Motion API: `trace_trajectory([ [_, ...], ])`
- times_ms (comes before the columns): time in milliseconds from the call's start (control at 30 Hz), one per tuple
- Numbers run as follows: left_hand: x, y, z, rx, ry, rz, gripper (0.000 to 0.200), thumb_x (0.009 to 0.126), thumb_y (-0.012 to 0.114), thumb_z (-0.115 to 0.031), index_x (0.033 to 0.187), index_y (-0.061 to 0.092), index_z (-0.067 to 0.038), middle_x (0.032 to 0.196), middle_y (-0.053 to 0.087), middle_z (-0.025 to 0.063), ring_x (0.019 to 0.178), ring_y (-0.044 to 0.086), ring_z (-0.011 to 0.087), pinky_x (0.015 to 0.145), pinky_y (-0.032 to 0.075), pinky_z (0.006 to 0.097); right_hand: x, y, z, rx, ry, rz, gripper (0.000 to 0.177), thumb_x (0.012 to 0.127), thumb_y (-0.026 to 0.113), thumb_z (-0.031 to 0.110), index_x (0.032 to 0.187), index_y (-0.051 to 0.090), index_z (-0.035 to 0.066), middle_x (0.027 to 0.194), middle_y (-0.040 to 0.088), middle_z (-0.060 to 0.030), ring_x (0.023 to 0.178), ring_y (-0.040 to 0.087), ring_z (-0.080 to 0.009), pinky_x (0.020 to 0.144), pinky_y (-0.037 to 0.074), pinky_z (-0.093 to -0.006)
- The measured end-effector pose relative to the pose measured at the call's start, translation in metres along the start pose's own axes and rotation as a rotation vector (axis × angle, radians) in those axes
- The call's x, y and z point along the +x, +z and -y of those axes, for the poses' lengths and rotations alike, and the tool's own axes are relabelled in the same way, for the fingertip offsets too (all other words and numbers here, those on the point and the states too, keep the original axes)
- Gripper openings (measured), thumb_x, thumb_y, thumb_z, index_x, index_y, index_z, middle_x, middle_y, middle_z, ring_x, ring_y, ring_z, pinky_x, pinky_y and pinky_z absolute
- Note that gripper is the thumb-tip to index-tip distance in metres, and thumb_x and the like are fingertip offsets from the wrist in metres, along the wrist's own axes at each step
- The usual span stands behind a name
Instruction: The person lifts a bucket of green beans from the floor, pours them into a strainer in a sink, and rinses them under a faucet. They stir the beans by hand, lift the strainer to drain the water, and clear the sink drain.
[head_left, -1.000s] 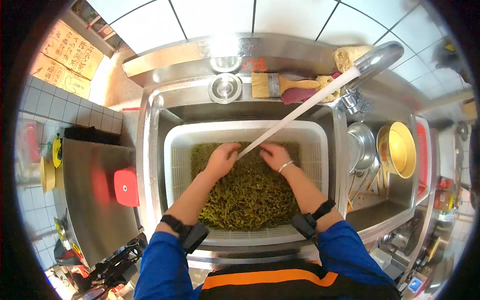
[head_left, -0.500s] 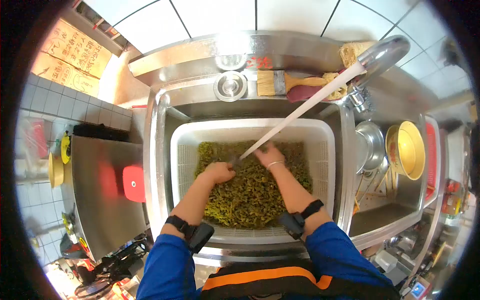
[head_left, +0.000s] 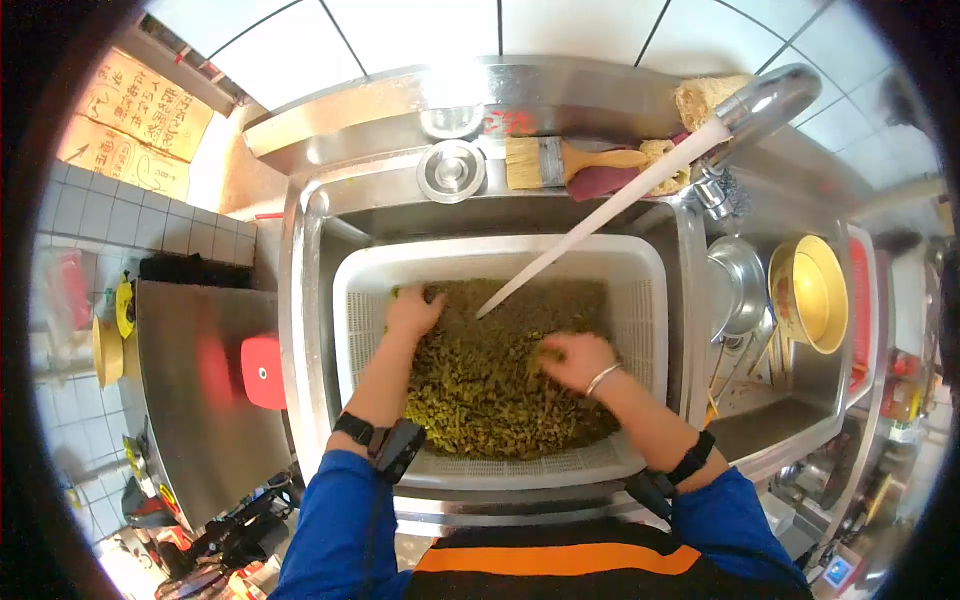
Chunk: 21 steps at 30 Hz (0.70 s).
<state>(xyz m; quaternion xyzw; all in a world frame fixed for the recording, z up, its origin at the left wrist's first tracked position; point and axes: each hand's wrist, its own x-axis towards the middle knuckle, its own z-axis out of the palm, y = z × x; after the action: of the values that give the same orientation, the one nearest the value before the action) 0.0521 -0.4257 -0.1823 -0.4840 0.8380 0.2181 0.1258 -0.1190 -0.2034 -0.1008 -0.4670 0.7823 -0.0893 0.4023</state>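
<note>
Chopped green vegetables (head_left: 500,400) fill the white plastic basket (head_left: 350,258), which sits inside a steel sink. My left hand (head_left: 413,310) is at the upper left of the greens, thumb and fingers apart and fingertips touching them. On the right side, my right hand (head_left: 582,362) has its fingers curled round a small clump of the greens; a bracelet circles that wrist. Between the hands, a stream of water (head_left: 590,228) from the faucet (head_left: 770,105) falls onto the greens, where the surface looks wet and dark.
On the sink's back ledge lie a drain strainer (head_left: 451,171), a wide brush (head_left: 560,162) and a loofah (head_left: 705,100). The right basin holds a steel bowl (head_left: 738,285) and a yellow bowl (head_left: 818,295). A red lid (head_left: 263,371) stands by the left counter (head_left: 195,400).
My hands have spread apart from near the water stream. The left has moved left and up; the right has moved right and down, closing on some greens.
</note>
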Motion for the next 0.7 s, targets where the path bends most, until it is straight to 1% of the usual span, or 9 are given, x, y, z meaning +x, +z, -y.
trace_trajectory([
  [67, -0.009, 0.011, -0.025, -0.141, -0.124, 0.34, 0.065, 0.074, 0.039, -0.057, 0.116, 0.043, -0.007, 0.104, 0.053, 0.0143, 0.096, 0.05, 0.0278, 0.084, 0.038, 0.0366, 0.009, -0.019, -0.017, 0.008, 0.116, -0.231, 0.039, 0.073, 0.055, 0.032, 0.107, 0.052, 0.014, 0.079, 0.06, -0.015, 0.072, 0.058, -0.0266, 0.07, 0.046, -0.0364],
  [133, -0.039, 0.002, -0.072, -0.046, 0.065, 0.66, 0.065, 0.072, 0.038, -0.062, 0.117, 0.044, -0.015, 0.109, 0.051, 0.0128, 0.1, 0.049, 0.0279, 0.082, 0.039, 0.0389, 0.036, -0.016, -0.049, 0.083, 0.18, -0.28, 0.045, 0.075, 0.049, 0.04, 0.11, 0.05, 0.011, 0.092, 0.057, -0.0166, 0.081, 0.056, -0.0275, 0.076, 0.044, -0.0356],
  [200, -0.067, 0.029, -0.092, 0.002, 0.261, 0.363, 0.052, 0.072, 0.047, -0.051, 0.107, 0.051, -0.014, 0.096, 0.057, 0.0132, 0.091, 0.053, 0.0297, 0.079, 0.042, 0.0367, 0.087, 0.012, -0.069, 0.039, 0.293, -0.27, 0.051, 0.074, 0.048, 0.044, 0.112, 0.048, 0.01, 0.102, 0.052, -0.0174, 0.088, 0.053, -0.029, 0.079, 0.042, -0.0374],
  [300, -0.104, 0.016, -0.099, -0.075, 0.371, 0.395, 0.047, 0.072, 0.049, -0.046, 0.106, 0.051, -0.013, 0.102, 0.054, 0.013, 0.094, 0.05, 0.0306, 0.081, 0.04, 0.0373, 0.098, 0.026, -0.017, -0.06, 0.564, -0.353, 0.061, 0.07, 0.05, 0.051, 0.112, 0.047, 0.008, 0.121, 0.035, -0.0171, 0.109, 0.037, -0.0355, 0.085, 0.034, -0.0517],
  [367, -0.129, 0.001, -0.079, -0.07, 0.541, 0.202, 0.038, 0.069, 0.054, -0.033, 0.1, 0.055, -0.011, 0.108, 0.05, 0.0146, 0.097, 0.048, 0.0322, 0.083, 0.039, 0.038, 0.099, 0.028, 0.017, -0.095, 0.485, -0.079, 0.071, 0.066, 0.049, 0.059, 0.116, 0.043, 0.008, 0.122, 0.034, -0.0147, 0.111, 0.035, -0.0324, 0.084, 0.033, -0.0539],
  [467, -0.131, -0.022, -0.026, -0.345, 0.397, 0.026, 0.024, 0.058, 0.053, -0.011, 0.081, 0.061, -0.005, 0.105, 0.051, 0.0161, 0.099, 0.047, 0.0298, 0.085, 0.038, 0.0369, 0.094, 0.066, 0.051, -0.118, 0.175, 0.042, 0.062, 0.065, 0.05, 0.059, 0.113, 0.047, 0.019, 0.122, 0.036, -0.0101, 0.111, 0.034, -0.033, 0.086, 0.032, -0.0521],
  [533, -0.119, -0.022, 0.019, -0.342, 0.221, -0.152, 0.037, 0.065, 0.054, -0.013, 0.101, 0.052, -0.002, 0.108, 0.048, 0.0178, 0.102, 0.045, 0.032, 0.087, 0.036, 0.0374, 0.079, 0.068, 0.069, -0.036, -0.012, 0.165, 0.056, 0.067, 0.054, 0.052, 0.113, 0.047, 0.02, 0.122, 0.036, -0.009, 0.11, 0.033, -0.0356, 0.086, 0.033, -0.0518],
  [667, -0.074, -0.017, 0.058, -0.621, -0.26, 0.146, 0.056, 0.078, 0.049, -0.033, 0.123, 0.033, -0.003, 0.122, 0.037, 0.0188, 0.112, 0.037, 0.03, 0.091, 0.031, 0.0392, 0.047, 0.05, 0.044, 0.019, -0.268, 0.269, 0.053, 0.067, 0.057, 0.043, 0.112, 0.048, 0.016, 0.12, 0.039, -0.01, 0.104, 0.042, -0.0322, 0.084, 0.038, -0.0415],
  [700, -0.065, -0.019, 0.048, -0.632, -0.257, 0.151, 0.056, 0.078, 0.049, -0.033, 0.123, 0.033, -0.003, 0.122, 0.037, 0.0188, 0.112, 0.037, 0.03, 0.091, 0.031, 0.0392, 0.039, 0.046, 0.031, 0.088, -0.362, 0.299, 0.052, 0.067, 0.058, 0.039, 0.111, 0.048, 0.014, 0.117, 0.043, -0.0103, 0.1, 0.046, -0.0304, 0.083, 0.04, -0.0378],
])
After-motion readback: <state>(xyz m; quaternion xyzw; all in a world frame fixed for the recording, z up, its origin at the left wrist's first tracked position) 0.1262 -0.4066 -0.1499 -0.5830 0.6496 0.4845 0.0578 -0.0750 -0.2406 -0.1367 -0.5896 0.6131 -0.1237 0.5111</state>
